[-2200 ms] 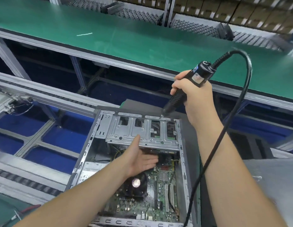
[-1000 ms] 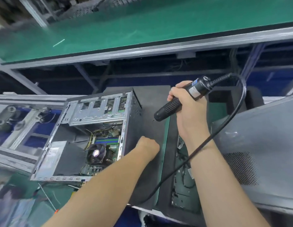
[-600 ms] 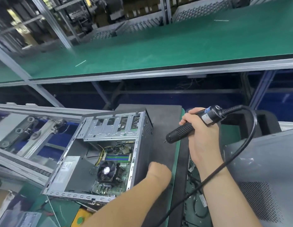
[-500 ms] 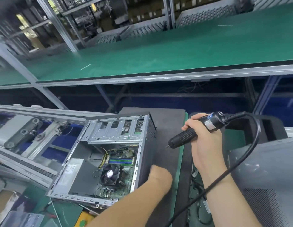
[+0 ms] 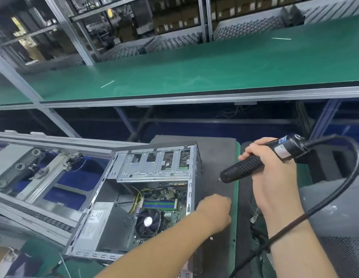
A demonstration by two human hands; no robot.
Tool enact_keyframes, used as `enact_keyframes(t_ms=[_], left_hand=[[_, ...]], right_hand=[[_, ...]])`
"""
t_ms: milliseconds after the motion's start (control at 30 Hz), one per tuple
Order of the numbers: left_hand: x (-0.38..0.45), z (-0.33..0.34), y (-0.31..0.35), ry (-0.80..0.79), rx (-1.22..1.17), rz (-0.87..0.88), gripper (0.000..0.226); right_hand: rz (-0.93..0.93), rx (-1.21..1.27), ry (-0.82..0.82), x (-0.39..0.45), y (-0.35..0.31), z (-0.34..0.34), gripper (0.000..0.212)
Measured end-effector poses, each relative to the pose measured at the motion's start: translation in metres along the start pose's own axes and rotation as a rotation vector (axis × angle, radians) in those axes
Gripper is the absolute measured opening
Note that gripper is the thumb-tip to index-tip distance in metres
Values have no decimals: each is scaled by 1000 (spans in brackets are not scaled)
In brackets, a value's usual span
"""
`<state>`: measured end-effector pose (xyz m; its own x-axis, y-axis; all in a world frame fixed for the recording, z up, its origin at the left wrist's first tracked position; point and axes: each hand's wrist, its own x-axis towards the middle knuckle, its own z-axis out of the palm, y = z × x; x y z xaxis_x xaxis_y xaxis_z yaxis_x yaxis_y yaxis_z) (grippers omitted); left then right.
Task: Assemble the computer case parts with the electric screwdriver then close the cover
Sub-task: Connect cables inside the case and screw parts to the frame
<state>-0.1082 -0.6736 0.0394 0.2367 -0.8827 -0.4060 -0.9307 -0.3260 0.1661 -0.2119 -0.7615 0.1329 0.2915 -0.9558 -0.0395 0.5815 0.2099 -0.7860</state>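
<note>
While the right hand point(image 5: 272, 173) grips the electric screwdriver point(image 5: 254, 163), its cable point(image 5: 335, 189) loops right.
Left hand point(image 5: 216, 211), fingers hidden, rests beside the open computer case point(image 5: 146, 197); grey cover point(image 5: 339, 217) lies right.

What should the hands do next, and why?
Probably the left hand, resting on the dark foam pad beside the open computer case, picks up a loose screw nearby, since the electric screwdriver in the right hand hovers idle.

Left hand point(image 5: 215, 211) fingers: hidden, curled away from camera; grip unclear.
Cable point(image 5: 323, 197): runs off bottom edge, lower right.
Grey cover point(image 5: 339, 227): cut by right edge.
Computer case point(image 5: 146, 197) label text: too small to read.
Shelves point(image 5: 134, 21), upper left: blurred.
</note>
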Motion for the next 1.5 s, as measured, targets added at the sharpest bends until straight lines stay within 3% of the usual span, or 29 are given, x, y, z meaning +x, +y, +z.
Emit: enact_keyframes(t_ms=[67, 200, 333, 400, 600, 967, 1067, 1233, 1500], left_hand=[[-14, -30, -24, 152, -381, 51, 4], [-46, -68, -101, 278, -1167, -19, 9], [-57, -74, -174, 256, -1822, 9, 5], [-60, -72, -197, 193, -2023, 36, 14], [-70, -68, -224, 71, -2028, 110, 14], [-60, -84, -228, 33, -1923, 163, 15], [-57, -86, -223, 1, -2103, 163, 13], [-55, -84, -205, -7, -2484, -4, 13], [-54, -87, -195, 40, -2597, -144, 15]], right_hand=[[-59, 2, -11, -3, -6, 28, 15], [-147, 40, -28, -23, -5, 95, 15], [-185, -9, -17, -56, 26, 147, 17], [-199, 1, -14, -69, 42, 166, 19], [-232, -1, 11, -85, 63, 190, 17], [-212, 6, -41, -73, 61, 197, 17], [-237, 19, -55, -69, 59, 195, 16], [-254, -19, -55, -64, 60, 194, 14], [-266, -58, -75, -56, 62, 195, 20]])
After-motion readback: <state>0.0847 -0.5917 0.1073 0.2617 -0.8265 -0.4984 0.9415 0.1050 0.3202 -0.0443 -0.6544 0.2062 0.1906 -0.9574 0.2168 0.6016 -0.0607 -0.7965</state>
